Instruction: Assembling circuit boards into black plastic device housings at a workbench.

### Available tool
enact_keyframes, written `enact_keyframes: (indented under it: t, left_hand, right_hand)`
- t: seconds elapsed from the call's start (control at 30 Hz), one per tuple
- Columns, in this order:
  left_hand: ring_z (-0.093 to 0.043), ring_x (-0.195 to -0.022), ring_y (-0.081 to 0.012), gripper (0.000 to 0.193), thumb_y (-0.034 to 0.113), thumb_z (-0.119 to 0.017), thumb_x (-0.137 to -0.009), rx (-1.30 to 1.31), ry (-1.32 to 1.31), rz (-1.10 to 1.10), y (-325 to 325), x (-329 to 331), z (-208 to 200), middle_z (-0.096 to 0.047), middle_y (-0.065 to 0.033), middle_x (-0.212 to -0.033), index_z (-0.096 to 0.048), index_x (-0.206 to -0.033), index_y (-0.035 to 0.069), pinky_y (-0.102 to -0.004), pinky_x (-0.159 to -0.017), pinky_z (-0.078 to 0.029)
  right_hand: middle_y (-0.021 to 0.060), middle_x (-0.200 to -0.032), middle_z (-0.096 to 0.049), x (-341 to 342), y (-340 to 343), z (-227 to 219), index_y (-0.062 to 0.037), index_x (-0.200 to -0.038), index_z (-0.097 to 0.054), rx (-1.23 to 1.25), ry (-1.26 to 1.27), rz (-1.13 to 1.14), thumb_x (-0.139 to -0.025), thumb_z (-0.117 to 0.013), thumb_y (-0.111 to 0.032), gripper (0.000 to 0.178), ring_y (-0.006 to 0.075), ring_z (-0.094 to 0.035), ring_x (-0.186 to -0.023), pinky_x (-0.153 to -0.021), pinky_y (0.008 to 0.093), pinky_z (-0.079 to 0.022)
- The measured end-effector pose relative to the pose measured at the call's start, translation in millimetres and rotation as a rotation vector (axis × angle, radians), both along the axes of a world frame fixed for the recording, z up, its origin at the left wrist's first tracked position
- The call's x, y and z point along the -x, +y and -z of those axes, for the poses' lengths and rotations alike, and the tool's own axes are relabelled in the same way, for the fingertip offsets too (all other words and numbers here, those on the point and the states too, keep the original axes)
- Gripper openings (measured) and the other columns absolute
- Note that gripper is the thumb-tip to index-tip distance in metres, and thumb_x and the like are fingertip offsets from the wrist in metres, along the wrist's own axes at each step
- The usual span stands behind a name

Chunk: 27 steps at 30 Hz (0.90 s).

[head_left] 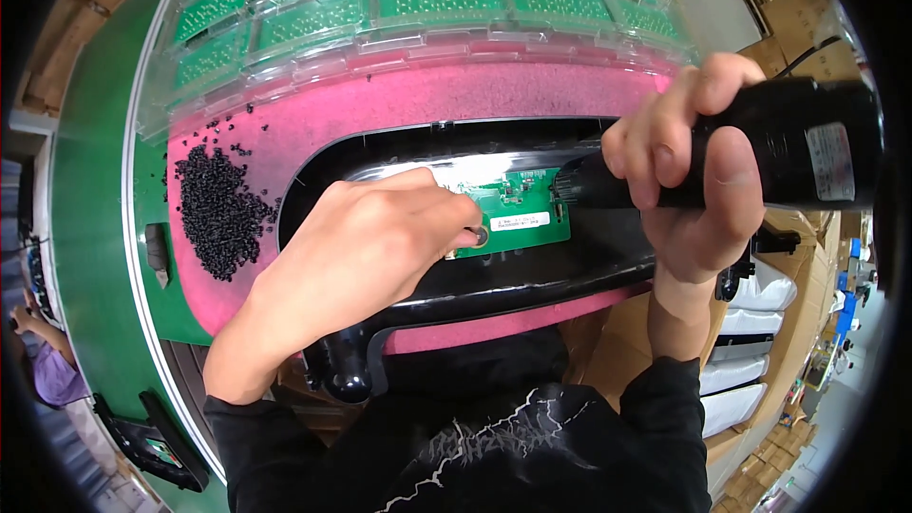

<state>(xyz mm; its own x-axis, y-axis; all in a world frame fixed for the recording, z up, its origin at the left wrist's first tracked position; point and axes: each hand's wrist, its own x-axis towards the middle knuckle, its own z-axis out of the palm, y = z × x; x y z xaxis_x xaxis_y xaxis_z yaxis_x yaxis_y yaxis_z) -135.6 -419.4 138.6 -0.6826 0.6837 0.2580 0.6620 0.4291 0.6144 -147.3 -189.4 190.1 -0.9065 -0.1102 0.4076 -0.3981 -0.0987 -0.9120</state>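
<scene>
A green circuit board (532, 201) lies inside a long black plastic housing (541, 277). My left hand (385, 228) reaches over the board's left part with its fingers curled and pressed together. Its fingertips are at a small round part (481, 236) near the board's lower left; what lies between them is hidden. My right hand (689, 157) is wrapped around a thick black electric screwdriver (788, 147), held nearly level. The tool's narrow ribbed end points left and meets the board's right edge. I cannot make out a bit or screw there.
The housing rests on a pink mat (418, 85). Small black screws (218, 214) are heaped at the mat's left. Clear trays of green boards (437, 0) stand behind. A cardboard box (617, 351) with white-wrapped items is at right. Another person (59, 366) is at far left.
</scene>
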Motion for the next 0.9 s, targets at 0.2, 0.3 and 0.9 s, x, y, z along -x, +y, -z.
enact_keyframes:
  t: [0.2, 0.3, 0.9]
  left_hand:
    - [-0.065, -0.069, -0.0288, 0.011, 0.012, -0.071, -0.085, -0.003, -0.111, -0.068, 3.8, -1.4, -4.2, -0.066, -0.0092, -0.076, -0.068, -0.095, 0.005, -0.0380, -0.059, -0.051]
    - [-0.066, -0.070, -0.0294, 0.009, 0.011, -0.069, -0.087, 0.042, -0.114, -0.075, 1.3, -3.4, -7.9, -0.067, -0.0097, -0.076, -0.068, -0.094, 0.006, -0.0384, -0.059, -0.051]
    - [-0.064, -0.069, -0.0282, 0.015, 0.004, -0.074, -0.078, -0.427, -0.077, 0.085, 4.1, 6.5, 0.0, -0.067, -0.0102, -0.077, -0.066, -0.090, 0.000, -0.0369, -0.062, -0.051]
  right_hand:
    - [-0.0004, -0.067, -0.047, 9.0, 2.7, 2.1, -0.0072, -0.106, -0.044, -0.207, 0.103, -0.050, -0.093, -0.062, -0.033, 0.034, 0.0097, -0.044, -0.049, -0.052, 0.0269, -0.039]
    - [-0.0008, -0.065, -0.046, 7.6, -1.6, 5.1, -0.0061, -0.109, -0.044, -0.190, 0.135, -0.032, -0.093, -0.062, -0.034, 0.036, 0.0096, -0.043, -0.049, -0.052, 0.0266, -0.040]
    - [-0.0021, -0.070, -0.054, -22.5, -12.4, -27.6, -0.0089, -0.106, -0.043, 0.518, 0.245, -0.321, -0.086, -0.065, -0.027, 0.035, 0.0073, -0.054, -0.050, -0.054, 0.0266, -0.047]
